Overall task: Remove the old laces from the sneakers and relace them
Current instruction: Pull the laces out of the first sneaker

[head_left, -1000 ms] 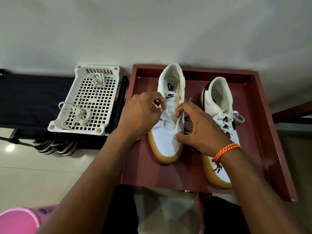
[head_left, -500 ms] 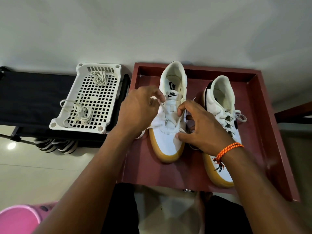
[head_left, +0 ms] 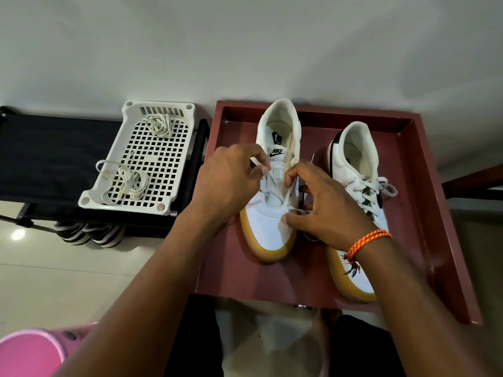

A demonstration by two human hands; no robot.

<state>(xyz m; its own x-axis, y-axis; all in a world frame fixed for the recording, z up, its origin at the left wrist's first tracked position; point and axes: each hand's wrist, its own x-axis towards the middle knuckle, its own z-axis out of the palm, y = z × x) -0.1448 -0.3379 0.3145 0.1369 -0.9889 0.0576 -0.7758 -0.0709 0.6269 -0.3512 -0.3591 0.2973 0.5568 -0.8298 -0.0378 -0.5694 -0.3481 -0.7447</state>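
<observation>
Two white sneakers with tan soles stand in a dark red tray (head_left: 416,213). The left sneaker (head_left: 268,227) has a white lace (head_left: 273,187) running through only its lower eyelets. My left hand (head_left: 231,183) pinches one end of that lace beside the tongue. My right hand (head_left: 321,208) grips the sneaker's right side, forefinger curled at the eyelets and thumb on the toe area. The right sneaker (head_left: 353,164) is fully laced with a tied bow, and my right wrist covers its toe.
A white perforated basket (head_left: 174,170) left of the tray holds two loose bundles of laces and sits on a black rack (head_left: 54,159). Striped shoes (head_left: 89,235) lie under the rack. A pink object (head_left: 30,355) fills the bottom left corner.
My left hand has lifted slightly, drawing the lace end up beside the tongue. My right hand keeps its grip on the left sneaker's side.
</observation>
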